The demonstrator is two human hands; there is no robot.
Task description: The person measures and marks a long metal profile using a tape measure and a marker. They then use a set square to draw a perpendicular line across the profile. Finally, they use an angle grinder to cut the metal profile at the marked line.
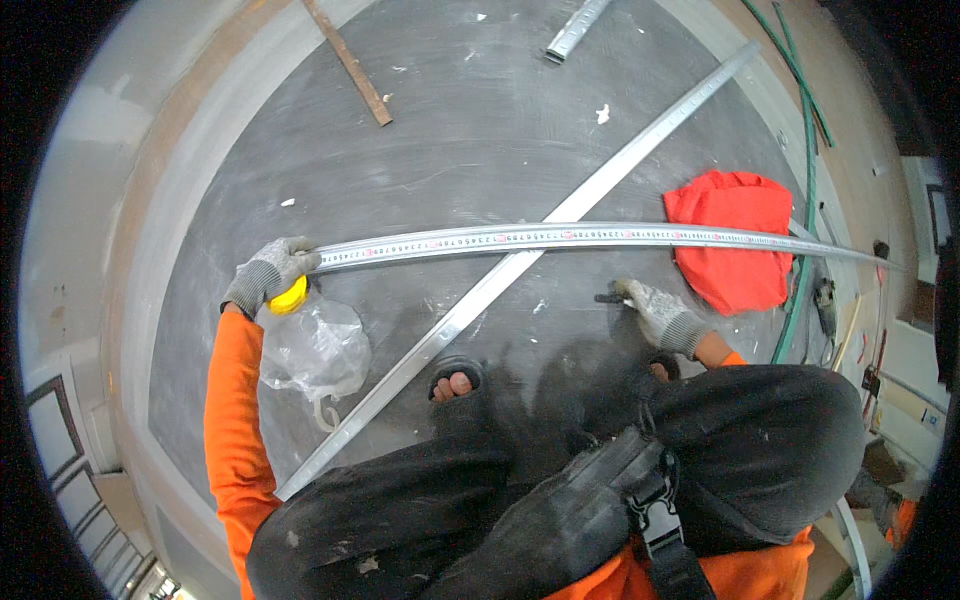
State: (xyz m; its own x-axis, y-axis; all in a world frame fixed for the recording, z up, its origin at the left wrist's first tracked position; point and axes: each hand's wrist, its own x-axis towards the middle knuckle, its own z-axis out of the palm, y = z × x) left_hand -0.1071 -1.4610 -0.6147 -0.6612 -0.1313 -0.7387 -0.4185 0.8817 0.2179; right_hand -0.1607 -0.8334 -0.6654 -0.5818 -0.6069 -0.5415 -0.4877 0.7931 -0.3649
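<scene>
My left hand (270, 268), in a grey knit glove, is closed round a yellow tape measure (289, 297) at the left end of a long metal strip. From its case the tape blade (500, 239) runs out to the right along that strip. Under it crosses a second metal profile (440, 335), lying diagonally. My gloved right hand (665, 318) is low over the floor, below the blade and left of a red cloth or bag (735, 275). Its fingers are closed on a short dark pen-like tool (607, 298), whose exact kind I cannot tell.
A clear plastic bag (315, 350) lies below my left hand. Further off are a rusty brown strip (350, 65) and a short metal profile (577, 30). Green lengths (806, 190) and a dark power tool (825, 305) lie to the right. My bent knees fill the near side.
</scene>
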